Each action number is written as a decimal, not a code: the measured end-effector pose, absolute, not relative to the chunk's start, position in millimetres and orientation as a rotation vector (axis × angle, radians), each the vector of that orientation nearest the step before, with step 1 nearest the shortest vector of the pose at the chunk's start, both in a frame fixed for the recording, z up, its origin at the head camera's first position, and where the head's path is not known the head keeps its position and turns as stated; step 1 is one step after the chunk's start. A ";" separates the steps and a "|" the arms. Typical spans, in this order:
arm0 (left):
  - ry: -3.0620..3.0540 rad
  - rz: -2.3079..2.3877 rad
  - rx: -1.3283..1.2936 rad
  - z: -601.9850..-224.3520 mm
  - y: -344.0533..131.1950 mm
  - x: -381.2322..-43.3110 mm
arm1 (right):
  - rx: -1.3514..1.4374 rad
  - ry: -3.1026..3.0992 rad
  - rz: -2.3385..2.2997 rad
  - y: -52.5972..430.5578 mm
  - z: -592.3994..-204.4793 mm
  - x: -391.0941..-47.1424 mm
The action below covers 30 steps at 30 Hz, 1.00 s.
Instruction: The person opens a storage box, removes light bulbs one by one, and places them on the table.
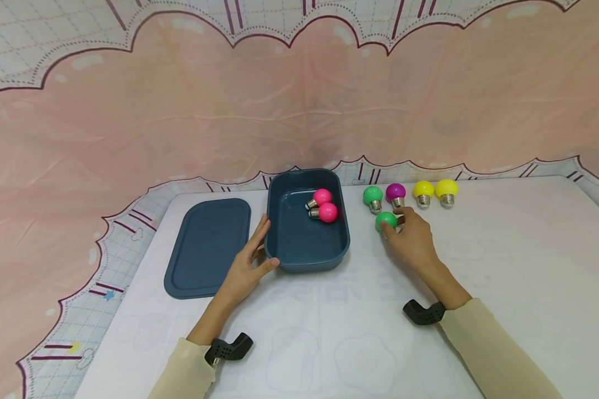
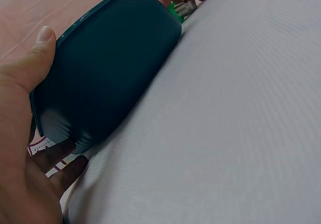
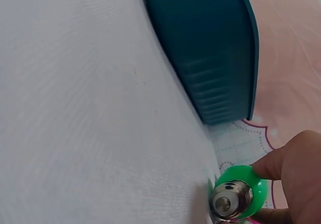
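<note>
Between the thumb and fingers of my right hand a green light bulb is pinched; its metal screw base faces the camera in the right wrist view. My left hand rests against the left side and near corner of a dark blue plastic box, fingers spread and fairly straight. Two pink bulbs lie inside the box toward its right side. Just beyond the right hand, another green bulb and a purple bulb lie on the table.
Two yellow bulbs continue the row to the right along the table's far edge. Left of the box lies a flat dark blue lid, partly behind the left hand. A patterned pink cloth hangs behind the white-covered table.
</note>
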<state>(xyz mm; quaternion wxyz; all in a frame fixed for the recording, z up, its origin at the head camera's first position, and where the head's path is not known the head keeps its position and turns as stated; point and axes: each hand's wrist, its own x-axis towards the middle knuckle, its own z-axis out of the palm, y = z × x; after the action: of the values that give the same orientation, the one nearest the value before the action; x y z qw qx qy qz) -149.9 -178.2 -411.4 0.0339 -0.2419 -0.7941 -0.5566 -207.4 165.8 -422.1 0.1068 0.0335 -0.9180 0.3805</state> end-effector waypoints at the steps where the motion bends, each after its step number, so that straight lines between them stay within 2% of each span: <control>1: -2.446 -1.711 -0.741 -411.5 -178.3 -149.9 | 0.096 -2.709 1.122 165.8 -421.7 -207.4; 30: -2.442 -1.712 -0.745 -407.4 -177.0 -147.5 | 0.092 -2.780 1.110 166.5 -418.1 -207.7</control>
<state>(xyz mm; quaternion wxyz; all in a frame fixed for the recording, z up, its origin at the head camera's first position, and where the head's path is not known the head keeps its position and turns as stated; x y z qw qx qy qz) -147.5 -177.0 -407.4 0.0339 -0.2421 -0.7940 -0.5565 -207.7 166.5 -418.1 0.0736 0.0307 -0.9258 0.3696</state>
